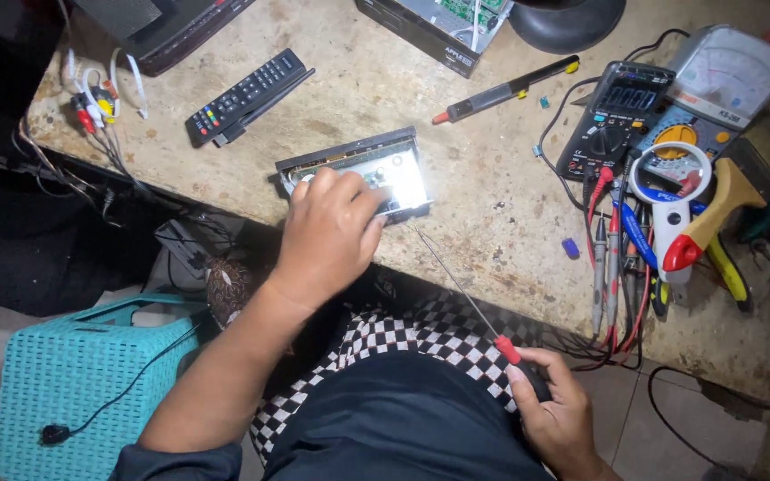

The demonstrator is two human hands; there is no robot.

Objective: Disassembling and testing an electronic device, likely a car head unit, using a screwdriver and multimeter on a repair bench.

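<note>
Resting on the small open electronics box (363, 174), the left hand (327, 233) lay palm down with its fingers (349, 191) spread loosely over the top, pressing on it rather than closing around it. The box sat near the front edge of the worn stone-coloured surface (483, 205), lid off, its insides brightly lit on the right side so that little detail could be made out there.

The right hand (554, 410) hung low over the lap, well apart from the box, its fingers wrapped tight around the black and red handle of a long thin screwdriver (465, 294). The shaft slanted up and to the left, its tip ending just beside the box's right front corner; whether it touched could not be told.

Behind the box lay a black remote control (247, 93), and farther right a pen-shaped probe tool (501, 91). On the right of the surface stood a dark digital multimeter (617, 120) and a grey analogue meter (725, 80), with a white magnifying glass (670, 191) and a bundle of red and black test leads (608, 258) in front of them. A turquoise woven basket (82, 374) stood on the floor at the left.
</note>
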